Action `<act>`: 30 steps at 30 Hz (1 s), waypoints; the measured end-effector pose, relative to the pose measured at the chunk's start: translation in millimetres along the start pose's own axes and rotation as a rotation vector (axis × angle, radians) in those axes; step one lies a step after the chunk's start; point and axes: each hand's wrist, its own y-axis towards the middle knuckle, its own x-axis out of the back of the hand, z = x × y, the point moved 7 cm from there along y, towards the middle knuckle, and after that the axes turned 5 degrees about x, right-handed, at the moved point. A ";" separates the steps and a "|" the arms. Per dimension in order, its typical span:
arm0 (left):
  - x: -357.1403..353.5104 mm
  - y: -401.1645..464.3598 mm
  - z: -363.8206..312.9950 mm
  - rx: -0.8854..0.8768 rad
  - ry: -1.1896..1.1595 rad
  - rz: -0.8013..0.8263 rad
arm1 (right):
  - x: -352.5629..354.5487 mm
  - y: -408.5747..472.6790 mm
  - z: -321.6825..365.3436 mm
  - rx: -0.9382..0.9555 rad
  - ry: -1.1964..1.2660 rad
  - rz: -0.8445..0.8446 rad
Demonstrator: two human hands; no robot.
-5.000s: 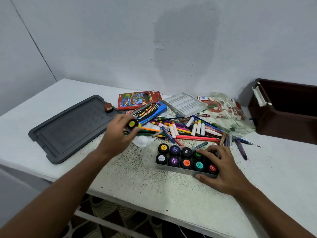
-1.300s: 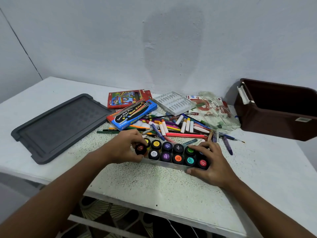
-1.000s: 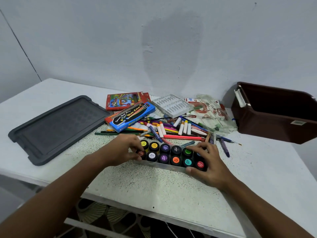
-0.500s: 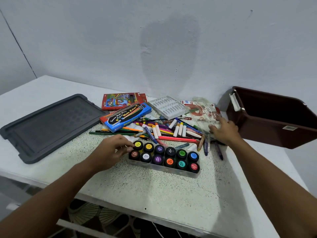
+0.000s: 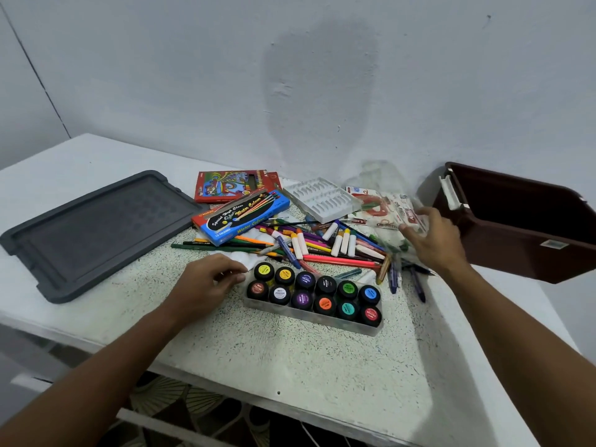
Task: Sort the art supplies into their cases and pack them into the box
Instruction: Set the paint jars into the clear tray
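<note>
Half a second back the right hand (image 5: 432, 240) was reaching over the loose pens; now it grips the clear plastic bag (image 5: 383, 208) by the wall and lifts it, the bag blurred with motion. Thumb and fingers look pinched on the plastic. The left hand (image 5: 206, 285) rests at the near-left end of the paint tray (image 5: 314, 317), fingers loosely curled and touching its edge, holding nothing.

All twelve paint pots (image 5: 325, 303) sit capped in the tray, so that set looks sorted. The step in hand seems to be taking the bag, either to cover the tray or to fill with crayons; which one I cannot tell. Next, the bag needs both hands to open its mouth.

Still loose on the table (image 5: 290, 366) is a heap of pencils and crayons (image 5: 322, 246) just behind the tray, partly under the blue watercolour box (image 5: 242, 217). A red pencil box (image 5: 232, 190) and a white ribbed insert (image 5: 319, 200) lie behind. The brown box (image 5: 522, 221) stands open at the right, its grey lid (image 5: 93, 230) well apart at the left. Some pens lie under the bag and may drag as it rises.
</note>
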 end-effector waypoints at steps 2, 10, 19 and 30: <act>-0.7 5.7 -1.1 0.004 0.008 -0.018 | 10.5 -17.3 24.1 0.116 0.102 0.005; 3.7 23.4 -11.3 0.120 -0.154 -0.114 | 16.6 -105.4 84.4 0.487 0.202 0.309; -3.8 25.4 -31.5 0.074 -0.143 -0.013 | -17.0 -132.8 87.9 0.577 0.085 0.507; -9.7 16.8 -20.2 0.002 0.023 0.075 | -26.9 -134.0 85.8 0.593 -0.011 0.624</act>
